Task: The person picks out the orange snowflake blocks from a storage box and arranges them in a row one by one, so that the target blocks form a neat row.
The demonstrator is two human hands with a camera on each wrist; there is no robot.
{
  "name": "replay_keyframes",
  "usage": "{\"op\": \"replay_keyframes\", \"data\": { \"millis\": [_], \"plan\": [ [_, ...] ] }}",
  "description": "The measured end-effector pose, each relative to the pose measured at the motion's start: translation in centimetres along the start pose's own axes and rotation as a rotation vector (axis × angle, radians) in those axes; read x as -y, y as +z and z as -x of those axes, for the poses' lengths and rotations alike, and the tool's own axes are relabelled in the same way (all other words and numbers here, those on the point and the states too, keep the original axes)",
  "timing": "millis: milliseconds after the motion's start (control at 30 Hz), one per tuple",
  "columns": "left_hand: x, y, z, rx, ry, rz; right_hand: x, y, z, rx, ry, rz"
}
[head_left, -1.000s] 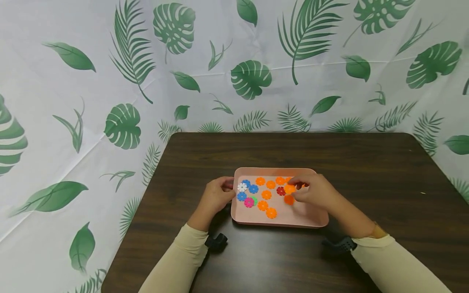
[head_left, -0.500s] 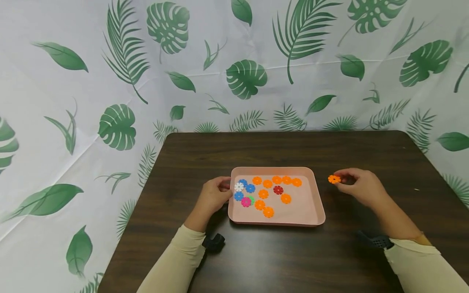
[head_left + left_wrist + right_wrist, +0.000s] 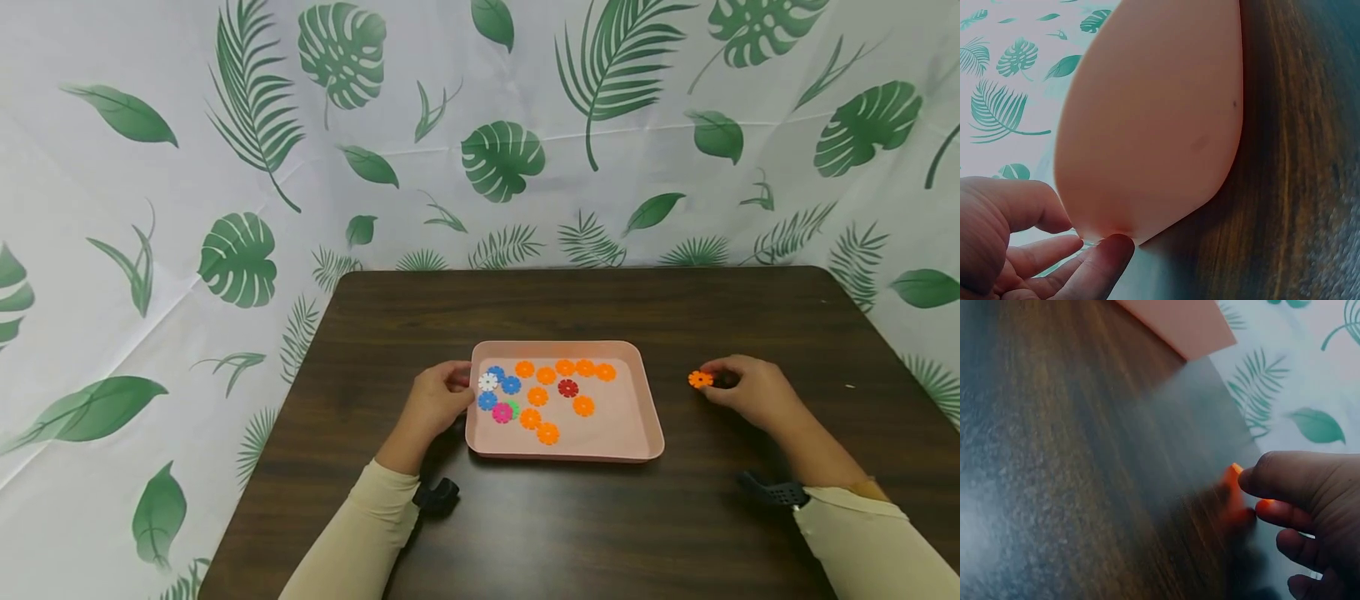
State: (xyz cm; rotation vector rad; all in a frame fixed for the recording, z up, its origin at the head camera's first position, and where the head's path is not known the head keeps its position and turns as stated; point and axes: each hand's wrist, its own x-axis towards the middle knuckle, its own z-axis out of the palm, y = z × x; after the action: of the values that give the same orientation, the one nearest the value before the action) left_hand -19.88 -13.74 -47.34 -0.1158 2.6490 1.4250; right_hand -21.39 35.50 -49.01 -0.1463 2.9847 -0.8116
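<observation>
Right of the pink tray, my right hand pinches an orange flower-shaped plastic disc between thumb and fingers, low over the table. In the right wrist view the same orange disc appears edge-on, partly covered by the thumb. My left hand holds the tray's left side; the left wrist view has its thumb and fingers against the tray wall. Inside the tray lie several orange discs, several blue ones, a white disc, a dark red disc and a pink disc overlapping a green one.
The dark wooden table extends around the tray on all sides. Behind it hangs a white cloth printed with green leaves. A dark strap sits at the right wrist, and a black device at the left.
My right hand has left the tray with an orange disc, moved right, and come down slightly toward the table. My left hand stays on the tray's left side. The view has shifted slightly.
</observation>
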Motion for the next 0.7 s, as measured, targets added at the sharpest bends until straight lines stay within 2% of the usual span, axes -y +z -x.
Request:
{"op": "replay_keyframes", "data": {
  "millis": [300, 500, 700],
  "plan": [
    [0.1, -0.1, 0.1, 0.002, -0.011, 0.0, -0.4, 0.4, 0.1, -0.046, -0.033, 0.03],
    [0.2, 0.0, 0.0, 0.01, -0.008, -0.004, -0.8, 0.1, 0.4, -0.064, -0.018, 0.03],
    [0.2, 0.0, 0.0, 0.002, -0.003, -0.022, 0.3, -0.6, 0.3, -0.082, 0.001, -0.053]
  ]
}}
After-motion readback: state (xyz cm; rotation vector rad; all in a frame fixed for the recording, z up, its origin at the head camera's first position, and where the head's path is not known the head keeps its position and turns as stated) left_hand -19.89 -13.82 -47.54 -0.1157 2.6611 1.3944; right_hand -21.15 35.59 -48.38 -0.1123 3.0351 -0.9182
